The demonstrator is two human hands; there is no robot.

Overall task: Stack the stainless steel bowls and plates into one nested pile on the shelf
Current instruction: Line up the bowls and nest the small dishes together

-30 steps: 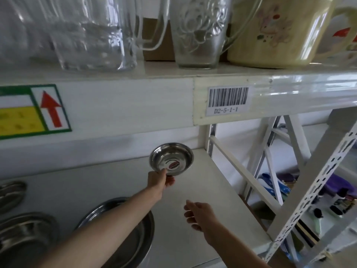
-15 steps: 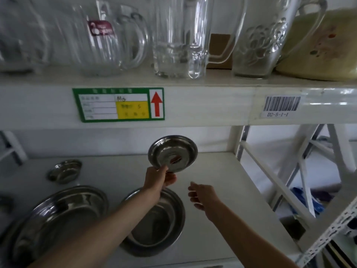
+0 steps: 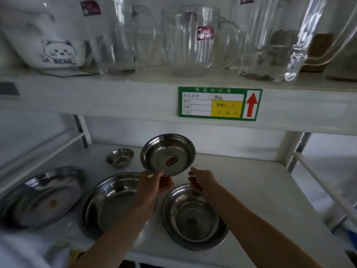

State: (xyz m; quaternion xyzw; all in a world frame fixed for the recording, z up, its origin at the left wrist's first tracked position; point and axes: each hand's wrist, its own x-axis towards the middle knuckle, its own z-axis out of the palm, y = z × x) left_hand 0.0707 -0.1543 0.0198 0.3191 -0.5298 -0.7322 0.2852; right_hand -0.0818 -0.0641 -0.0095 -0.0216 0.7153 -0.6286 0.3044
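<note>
Steel plate [image 3: 167, 154] pinched at its rim by left hand [image 3: 149, 187], tilted above shelf; right hand [image 3: 201, 178] loose, empty

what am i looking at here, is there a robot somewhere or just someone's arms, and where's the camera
There is no robot: these are a person's two bare arms. The one picture comes from a wide-angle camera worn on the person's head, looking forward and down, so the arms reach in from the bottom.

The left hand grips the near rim of a small steel plate, held tilted above the lower shelf. The right hand hovers open just beside it, holding nothing.

On that shelf lie a steel bowl under the hands, a wider steel plate to its left, an oval steel dish further left, and a tiny steel bowl at the back. The upper shelf carries glass pitchers and a bear mug.
</note>
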